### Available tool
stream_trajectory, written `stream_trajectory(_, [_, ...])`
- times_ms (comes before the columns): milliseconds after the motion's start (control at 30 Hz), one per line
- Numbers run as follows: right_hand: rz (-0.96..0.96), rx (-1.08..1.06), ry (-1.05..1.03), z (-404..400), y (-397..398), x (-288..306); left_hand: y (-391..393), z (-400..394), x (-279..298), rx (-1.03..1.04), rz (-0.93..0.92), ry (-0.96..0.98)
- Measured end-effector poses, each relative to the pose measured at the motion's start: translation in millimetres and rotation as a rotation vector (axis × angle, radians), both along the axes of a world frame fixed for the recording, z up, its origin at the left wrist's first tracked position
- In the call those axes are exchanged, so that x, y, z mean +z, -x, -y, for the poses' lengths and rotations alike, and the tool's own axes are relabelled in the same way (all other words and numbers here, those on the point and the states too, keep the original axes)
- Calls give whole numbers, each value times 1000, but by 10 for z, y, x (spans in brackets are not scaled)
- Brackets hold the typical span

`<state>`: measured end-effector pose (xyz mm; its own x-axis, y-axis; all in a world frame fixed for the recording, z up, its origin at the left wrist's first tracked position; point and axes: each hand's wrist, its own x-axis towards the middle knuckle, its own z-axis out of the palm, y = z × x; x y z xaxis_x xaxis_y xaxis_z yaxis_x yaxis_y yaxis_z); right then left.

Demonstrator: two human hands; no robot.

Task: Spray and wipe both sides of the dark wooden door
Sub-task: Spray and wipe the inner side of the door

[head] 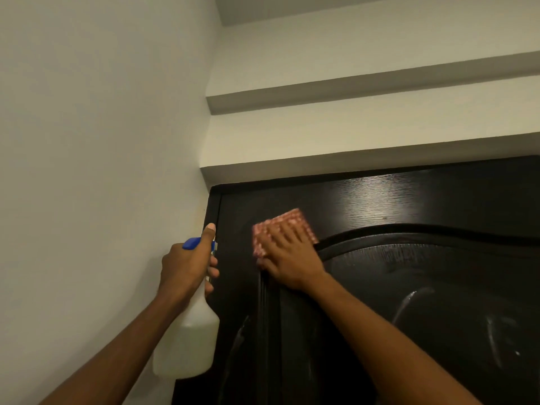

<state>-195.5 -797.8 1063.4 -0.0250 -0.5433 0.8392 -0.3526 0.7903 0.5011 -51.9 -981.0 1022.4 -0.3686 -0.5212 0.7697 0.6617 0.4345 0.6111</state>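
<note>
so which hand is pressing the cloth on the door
The right hand, flat over the pink cloth on the door. The left hand grips the spray bottle instead.

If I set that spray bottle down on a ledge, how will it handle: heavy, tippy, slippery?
The spray bottle, gripped at the neck by the left hand, looks well filled with pale liquid, so probably fairly heavy and bottom-weighted. Its broad base should stand steadily. The smooth plastic may be slippery if wet, like the streaked door.
</note>
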Motion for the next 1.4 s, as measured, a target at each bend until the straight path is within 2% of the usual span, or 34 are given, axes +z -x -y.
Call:
stream_trajectory(67, [-28, -61, -238, 103, -20, 24, -28, 20, -18, 27, 3, 1])
stream_trajectory(100, [-65, -97, -212, 85, -13, 157, -32, 31, -23, 27, 10, 3])
stream_trajectory(167, [-93, -131, 109, 12, 2, 509, -40, 57, -34, 31, 26, 3])
stream_trajectory(233, [-21, -128, 451, -66, -11, 835, -43, 109, -44, 34, 34, 6])
stream_trajectory(267, [18, -100, 521, -69, -26, 942, -42, 114, -53, 32, 39, 11])
stream_trajectory(333, [47, -33, 529, 97, -19, 1061, -55, 176, -55, 20, 47, 15])
stream_trajectory(433, [15, -7, 395, 432, -31, 1129, -48, 193, -60, -19, 59, 20])
stream_trajectory(700, [-42, -56, -106, 1220, -49, 1151, 68, 118, -165, 83, 86, 33])
stream_trajectory(967, [-38, 15, -202, 849, 61, 328, -35, 124, -285, 102, 66, 22])
stream_trajectory(1133, [-64, -44, -513, 339, 73, -179, -91, 16, -560, 69, 99, -24])
stream_trajectory(1200, [-59, -88, -427, 161, 37, -164, -113, 0, -673, 46, 110, -46])
stream_trajectory(1333, [-4, -127, 183, -57, -45, 229, -135, 3, -743, 10, 134, -77])
stream_trajectory(1400, [77, -64, 362, -44, -64, 316, -162, 49, -767, -12, 158, -113])
